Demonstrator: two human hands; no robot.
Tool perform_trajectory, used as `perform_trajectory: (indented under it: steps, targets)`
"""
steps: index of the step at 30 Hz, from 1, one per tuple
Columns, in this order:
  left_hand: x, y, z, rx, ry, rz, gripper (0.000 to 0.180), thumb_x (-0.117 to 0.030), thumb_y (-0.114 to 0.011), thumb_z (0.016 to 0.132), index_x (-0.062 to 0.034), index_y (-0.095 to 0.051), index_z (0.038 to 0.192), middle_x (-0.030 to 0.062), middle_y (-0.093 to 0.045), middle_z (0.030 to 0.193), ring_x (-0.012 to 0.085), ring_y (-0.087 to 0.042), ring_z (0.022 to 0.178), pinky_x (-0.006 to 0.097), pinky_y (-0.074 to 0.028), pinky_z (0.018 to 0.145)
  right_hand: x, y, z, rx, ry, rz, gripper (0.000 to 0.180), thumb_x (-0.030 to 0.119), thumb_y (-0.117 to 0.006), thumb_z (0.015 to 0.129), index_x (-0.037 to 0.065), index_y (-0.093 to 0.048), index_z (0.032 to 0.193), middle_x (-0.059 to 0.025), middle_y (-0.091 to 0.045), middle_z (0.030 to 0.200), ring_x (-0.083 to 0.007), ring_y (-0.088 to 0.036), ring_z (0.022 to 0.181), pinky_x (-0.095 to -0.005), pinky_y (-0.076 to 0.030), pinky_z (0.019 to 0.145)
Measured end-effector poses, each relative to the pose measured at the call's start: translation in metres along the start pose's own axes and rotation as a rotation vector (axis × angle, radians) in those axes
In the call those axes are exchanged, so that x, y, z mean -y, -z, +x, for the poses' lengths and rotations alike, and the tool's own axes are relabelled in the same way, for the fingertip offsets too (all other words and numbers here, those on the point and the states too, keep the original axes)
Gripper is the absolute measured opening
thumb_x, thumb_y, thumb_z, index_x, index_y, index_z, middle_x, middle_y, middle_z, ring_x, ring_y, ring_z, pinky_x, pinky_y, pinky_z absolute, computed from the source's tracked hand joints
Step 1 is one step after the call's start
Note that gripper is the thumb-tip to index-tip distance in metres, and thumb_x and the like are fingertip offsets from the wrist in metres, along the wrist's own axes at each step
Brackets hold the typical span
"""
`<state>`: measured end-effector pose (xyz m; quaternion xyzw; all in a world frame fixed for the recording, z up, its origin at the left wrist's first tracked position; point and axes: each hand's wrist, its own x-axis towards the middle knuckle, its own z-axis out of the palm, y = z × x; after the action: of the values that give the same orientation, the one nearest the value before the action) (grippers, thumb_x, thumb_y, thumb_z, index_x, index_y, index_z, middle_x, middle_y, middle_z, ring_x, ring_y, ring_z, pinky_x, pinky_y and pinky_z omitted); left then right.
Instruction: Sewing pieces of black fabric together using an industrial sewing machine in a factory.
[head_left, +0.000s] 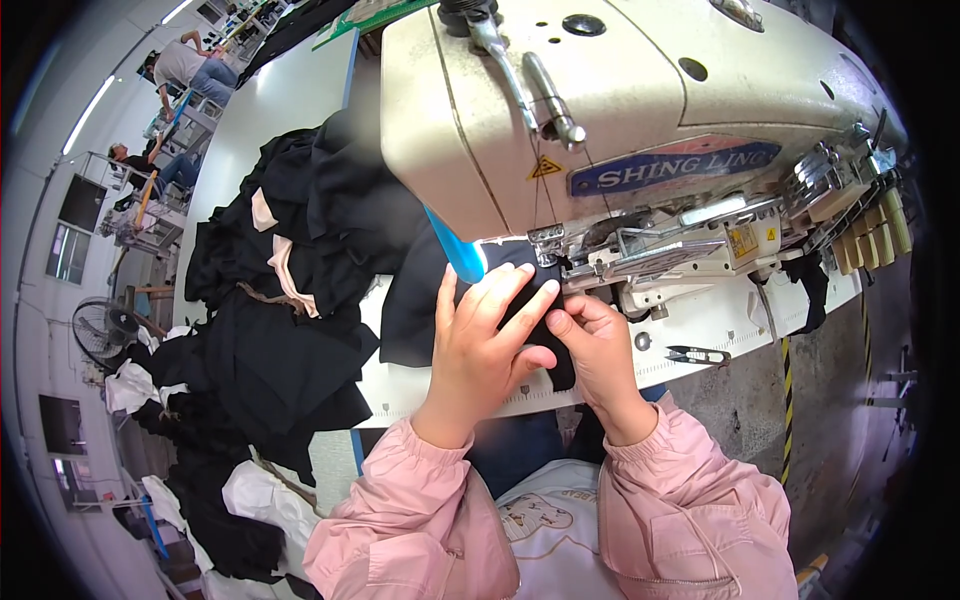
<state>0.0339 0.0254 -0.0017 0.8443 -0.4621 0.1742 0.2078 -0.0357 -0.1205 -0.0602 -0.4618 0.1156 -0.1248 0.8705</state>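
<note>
A piece of black fabric (410, 312) lies flat on the white table under the needle area of a cream sewing machine (520, 150). My left hand (487, 335) rests on it with the fingers spread, close to the presser foot (547, 245). At the cloth's right edge, my right hand (598, 350) has its thumb and forefinger closed together on the black fabric. What lies between those fingertips is partly hidden. A blue lamp tube (456, 248) hangs just beyond my left fingertips and lights the cloth.
Heaped black garments (300, 210) with white pieces cover the table's left side and hang over its edge. Thread snips (698, 355) lie right of my right hand on the white table (430, 390). A standing fan (105, 330) and two people are farther left.
</note>
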Motion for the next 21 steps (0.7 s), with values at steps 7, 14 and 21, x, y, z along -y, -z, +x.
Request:
perform_trajectory:
  steps: [7,14,21]
  targets:
    - [0.0000,-0.0031,-0.0007,-0.008,-0.001,0.003,0.069,-0.069,-0.042,0.092,-0.0204,-0.067,0.133,0.0080,-0.058,0.129,0.0275,-0.055,0.123,0.060,-0.027,0.112,0.0021,0.0021,-0.0015,-0.013,0.001,-0.029,0.018,0.011,-0.072,0.094,-0.002,-0.072,0.106,-0.0035,-0.072,0.098,-0.0073,-0.064,0.086,-0.0221,-0.049,0.079]
    - [-0.0012,0.0009,0.0014,0.021,0.021,0.029,0.069,-0.067,-0.041,0.092,-0.0185,-0.064,0.135,0.0080,-0.059,0.134,0.0265,-0.055,0.127,0.060,-0.025,0.116,0.0017,0.0015,-0.0008,-0.049,-0.012,-0.053,0.019,0.012,-0.073,0.094,-0.003,-0.072,0.106,-0.0022,-0.072,0.095,-0.0062,-0.062,0.085,-0.0219,-0.049,0.078]
    - [-0.0056,-0.0048,-0.0029,-0.040,-0.014,0.056,0.068,-0.068,-0.040,0.093,-0.0198,-0.068,0.131,0.0082,-0.057,0.130,0.0294,-0.051,0.127,0.061,-0.024,0.114,0.0023,-0.0019,-0.0002,-0.073,0.027,-0.057,0.019,0.013,-0.073,0.094,-0.003,-0.073,0.105,-0.0010,-0.071,0.094,-0.0059,-0.060,0.085,-0.0213,-0.047,0.077]
